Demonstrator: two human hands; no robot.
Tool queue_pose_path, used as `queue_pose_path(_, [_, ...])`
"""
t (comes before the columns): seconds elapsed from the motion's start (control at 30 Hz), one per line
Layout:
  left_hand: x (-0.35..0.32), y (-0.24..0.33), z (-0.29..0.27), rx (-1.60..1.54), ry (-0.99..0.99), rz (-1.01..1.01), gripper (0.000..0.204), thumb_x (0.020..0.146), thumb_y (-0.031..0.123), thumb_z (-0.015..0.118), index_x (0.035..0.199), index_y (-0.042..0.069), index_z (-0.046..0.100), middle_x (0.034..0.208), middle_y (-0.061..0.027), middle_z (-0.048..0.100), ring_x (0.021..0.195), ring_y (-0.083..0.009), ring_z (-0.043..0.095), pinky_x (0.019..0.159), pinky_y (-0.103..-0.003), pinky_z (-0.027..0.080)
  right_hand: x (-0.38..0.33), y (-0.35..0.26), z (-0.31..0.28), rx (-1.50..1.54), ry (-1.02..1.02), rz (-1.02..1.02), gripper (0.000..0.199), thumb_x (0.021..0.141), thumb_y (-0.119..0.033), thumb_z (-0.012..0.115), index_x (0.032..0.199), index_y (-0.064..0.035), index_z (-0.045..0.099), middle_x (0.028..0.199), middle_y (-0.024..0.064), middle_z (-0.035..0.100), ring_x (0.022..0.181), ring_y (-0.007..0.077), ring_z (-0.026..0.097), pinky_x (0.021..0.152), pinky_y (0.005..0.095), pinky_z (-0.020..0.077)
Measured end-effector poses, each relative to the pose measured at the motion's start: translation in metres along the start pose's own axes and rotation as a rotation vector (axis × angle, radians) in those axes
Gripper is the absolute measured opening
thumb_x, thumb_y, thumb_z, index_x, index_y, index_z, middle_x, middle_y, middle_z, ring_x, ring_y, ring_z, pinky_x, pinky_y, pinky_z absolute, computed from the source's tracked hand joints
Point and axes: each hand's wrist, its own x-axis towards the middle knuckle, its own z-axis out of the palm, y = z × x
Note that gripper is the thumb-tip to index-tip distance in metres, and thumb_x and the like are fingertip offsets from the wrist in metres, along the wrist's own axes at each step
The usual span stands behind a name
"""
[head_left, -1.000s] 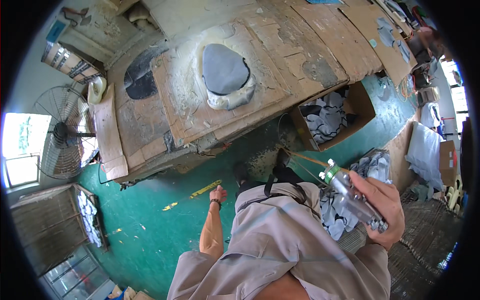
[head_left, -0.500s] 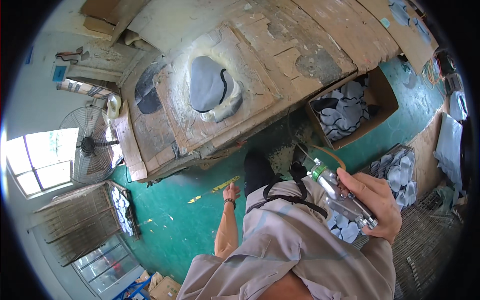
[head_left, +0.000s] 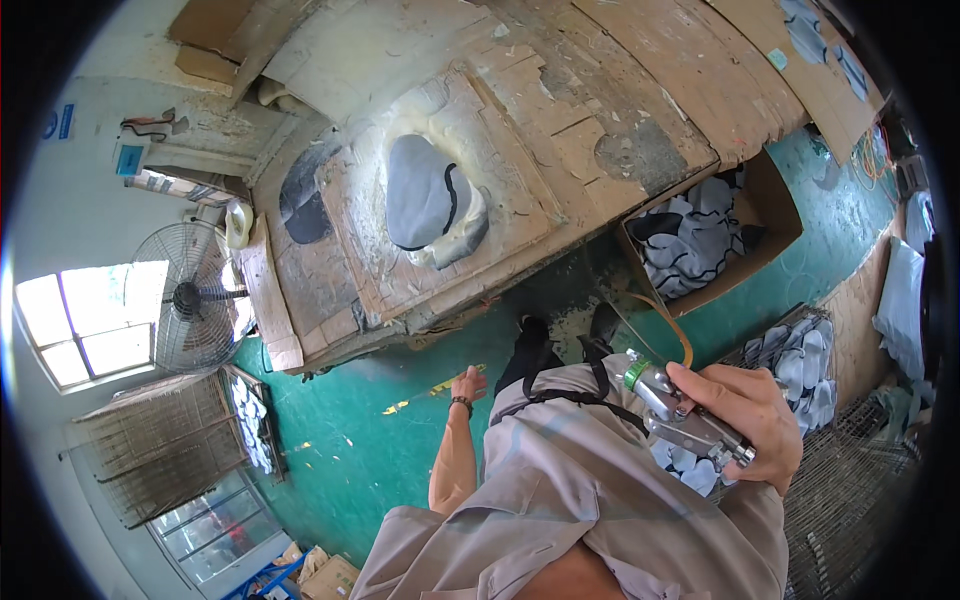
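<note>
Spray gun (head_left: 680,420) handle hidden under right hand (head_left: 745,415); wire basket (head_left: 860,480) (right) cut by rim.

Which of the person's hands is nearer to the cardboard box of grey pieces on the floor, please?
The right. The right hand, holding a metal spray gun, is just below the cardboard box in the picture. The left hand hangs empty, farther off to the box's left.

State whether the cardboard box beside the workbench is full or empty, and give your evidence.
Not empty: the open cardboard box holds a heap of grey and white fabric pieces reaching near its rim.
</note>
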Motion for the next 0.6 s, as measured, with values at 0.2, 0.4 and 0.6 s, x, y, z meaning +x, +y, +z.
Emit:
queue_pose_path(0.2, [0.007,0.003,-0.005,0.006,-0.010,0.015,0.051,0.102,0.045,0.060,0.130,0.003,0.060,0.116,-0.0153,0.072,0.100,-0.0300,0.072,0.080,-0.048,0.061,0.006,-0.003,-0.003,-0.180,0.140,0.099,0.086,0.064,-0.015,0.070,0.144,0.0079,0.051,0.089,0.0176,0.063,0.073,0.0342,0.064,0.067,0.0378,0.0518])
queue_pose_path(0.4, [-0.003,0.019,-0.015,0.213,0.114,0.184,0.046,0.100,0.042,0.063,0.125,0.003,0.067,0.111,-0.0138,0.075,0.097,-0.0260,0.073,0.083,-0.041,0.059,0.022,-0.010,0.006,-0.170,0.237,0.139,0.086,0.081,-0.050,0.067,0.144,0.0069,0.053,0.088,0.0167,0.063,0.074,0.0326,0.065,0.067,0.0369,0.0506])
queue_pose_path(0.6, [-0.077,0.216,0.076,0.681,0.443,1.343,0.034,0.094,0.017,0.068,0.124,0.004,0.065,0.116,-0.0171,0.069,0.111,-0.0333,0.063,0.101,-0.044,0.048,0.016,-0.023,0.006,-0.068,0.285,0.157,0.083,0.077,-0.035,0.069,0.148,0.0018,0.050,0.104,0.0219,0.068,0.087,0.0411,0.068,0.076,0.0435,0.0537])
